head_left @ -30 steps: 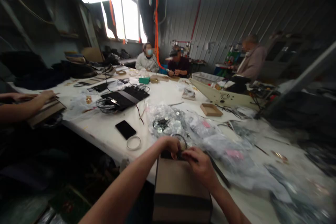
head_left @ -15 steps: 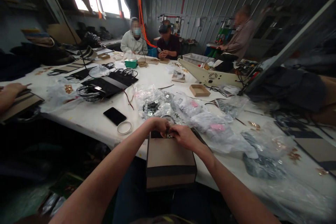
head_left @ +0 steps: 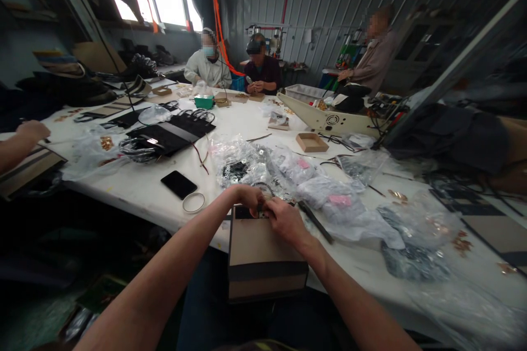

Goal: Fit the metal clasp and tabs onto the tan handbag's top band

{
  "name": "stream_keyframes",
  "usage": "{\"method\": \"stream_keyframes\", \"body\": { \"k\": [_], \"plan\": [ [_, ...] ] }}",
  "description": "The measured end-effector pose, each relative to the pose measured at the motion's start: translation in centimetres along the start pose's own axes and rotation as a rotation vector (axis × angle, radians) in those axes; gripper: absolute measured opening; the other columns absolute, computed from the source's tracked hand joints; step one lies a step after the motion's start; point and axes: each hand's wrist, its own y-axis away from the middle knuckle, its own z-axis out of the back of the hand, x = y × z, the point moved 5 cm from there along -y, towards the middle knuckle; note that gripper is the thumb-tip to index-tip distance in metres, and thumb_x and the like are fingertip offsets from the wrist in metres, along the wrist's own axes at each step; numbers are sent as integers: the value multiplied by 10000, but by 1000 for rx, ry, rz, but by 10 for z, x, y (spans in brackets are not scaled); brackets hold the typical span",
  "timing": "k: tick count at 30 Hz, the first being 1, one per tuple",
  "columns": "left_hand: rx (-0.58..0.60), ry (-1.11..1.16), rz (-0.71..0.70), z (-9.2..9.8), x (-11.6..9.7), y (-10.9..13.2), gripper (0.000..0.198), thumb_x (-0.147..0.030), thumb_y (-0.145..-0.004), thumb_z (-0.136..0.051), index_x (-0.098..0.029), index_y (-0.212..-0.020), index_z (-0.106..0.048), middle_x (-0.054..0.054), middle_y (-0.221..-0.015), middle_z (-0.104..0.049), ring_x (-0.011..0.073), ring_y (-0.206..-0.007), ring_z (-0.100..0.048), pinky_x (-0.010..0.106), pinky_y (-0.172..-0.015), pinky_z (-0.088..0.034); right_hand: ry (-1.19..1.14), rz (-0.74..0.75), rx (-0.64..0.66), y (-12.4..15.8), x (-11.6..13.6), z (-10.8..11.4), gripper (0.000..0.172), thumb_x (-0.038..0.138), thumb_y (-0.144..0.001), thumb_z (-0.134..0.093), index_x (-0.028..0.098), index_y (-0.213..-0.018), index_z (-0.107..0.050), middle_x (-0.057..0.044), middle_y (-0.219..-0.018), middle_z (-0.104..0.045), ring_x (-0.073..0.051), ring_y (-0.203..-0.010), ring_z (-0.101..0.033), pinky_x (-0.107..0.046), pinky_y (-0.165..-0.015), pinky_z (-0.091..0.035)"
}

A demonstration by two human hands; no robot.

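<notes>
A tan bag with dark grey bands lies in front of me at the table's edge, its near end overhanging. At its far end my left hand is closed, with fingers curled down. Pressed against it from the right, my right hand is closed in a pinch. Between the fingertips a small silvery metal plate with holes shows on the dark edge of the bag. What exactly the fingers pinch is hidden. A dark flat bar lies just right of my right hand.
Beyond my hands are clear plastic bags of metal parts. To the left lie a phone, a tape roll and black bags. A cardboard tray stands farther back. A co-worker's hand is at far left; other people are beyond.
My right hand has shifted slightly left, closer to my left hand, uncovering more of the dark bar. The far-left co-worker's hand has moved a little.
</notes>
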Motion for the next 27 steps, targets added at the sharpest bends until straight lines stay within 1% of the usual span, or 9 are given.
{"method": "stream_keyframes", "body": {
  "k": [3, 6, 11, 14, 16, 18, 20, 24, 27],
  "plan": [
    [13, 19, -3, 0, -2, 2, 437, -215, -554, -972, -176, -962, -819, -8, -907, -782, 214, -896, -679, 316, -876, -542, -4, -3, -25, 3, 1, -2, 146, 144, -1051, -649, 225, -1010, -764, -53, -1125, -742, -199, -974, -682, -307, -764, -431],
    [13, 25, 8, 0, -3, 3, 422, -257, -542, -1003, -169, -906, -808, -12, -843, -759, 205, -845, -657, 334, -867, -536, -19, -8, -22, 5, 1, -3, 153, 157, -1063, -650, 222, -1016, -780, -53, -1139, -733, -195, -975, -683, -307, -772, -442],
    [8, 34, 28, -1, -4, 2, 348, -211, -529, -980, -177, -813, -782, -52, -710, -673, 172, -739, -595, 331, -838, -503, 1, 2, -15, 7, 0, -4, 185, 176, -1079, -645, 229, -1031, -815, -49, -1093, -724, -192, -934, -679, -311, -753, -443],
    [12, 48, 39, -1, -4, 2, 328, -194, -536, -957, -180, -816, -785, -53, -708, -680, 169, -737, -590, 314, -802, -488, 13, 30, -22, 11, 1, -4, 220, 172, -1093, -614, 241, -1069, -823, -53, -1094, -725, -193, -925, -676, -313, -752, -456],
    [15, 59, 44, -1, -5, 3, 359, -197, -532, -958, -180, -852, -796, -41, -759, -721, 178, -772, -614, 307, -795, -493, 10, 52, -45, 16, 2, -5, 241, 166, -1099, -592, 242, -1127, -819, -64, -1106, -730, -208, -950, -682, -322, -782, -483],
    [17, 68, 49, -1, -5, 3, 414, -205, -515, -972, -179, -893, -806, -32, -802, -748, 188, -805, -635, 307, -803, -506, -17, 62, -89, 22, 3, -5, 265, 149, -1097, -572, 228, -1222, -792, -80, -1128, -741, -232, -1008, -693, -344, -846, -517],
    [22, 76, 55, -1, -5, 4, 451, -221, -499, -983, -177, -913, -811, -25, -809, -753, 199, -822, -647, 312, -807, -516, -58, 70, -130, 29, 3, -5, 288, 131, -1096, -549, 212, -1264, -768, -95, -1165, -752, -250, -1071, -697, -373, -918, -543],
    [45, 97, 60, -2, -4, 4, 457, -279, -513, -988, -176, -921, -811, -3, -844, -768, 223, -850, -676, 324, -801, -539, -93, 98, -165, 38, 4, -7, 275, 146, -1106, -528, 206, -1157, -792, -121, -1244, -743, -278, -1153, -677, -429, -1008, -558],
    [52, 101, 58, -2, -4, 4, 449, -297, -525, -987, -173, -917, -806, 8, -855, -769, 230, -851, -682, 335, -794, -552, -115, 97, -178, 42, 4, -10, 277, 149, -1102, -536, 217, -1163, -798, -119, -1242, -736, -280, -1156, -665, -448, -1017, -563]
  ]
}}
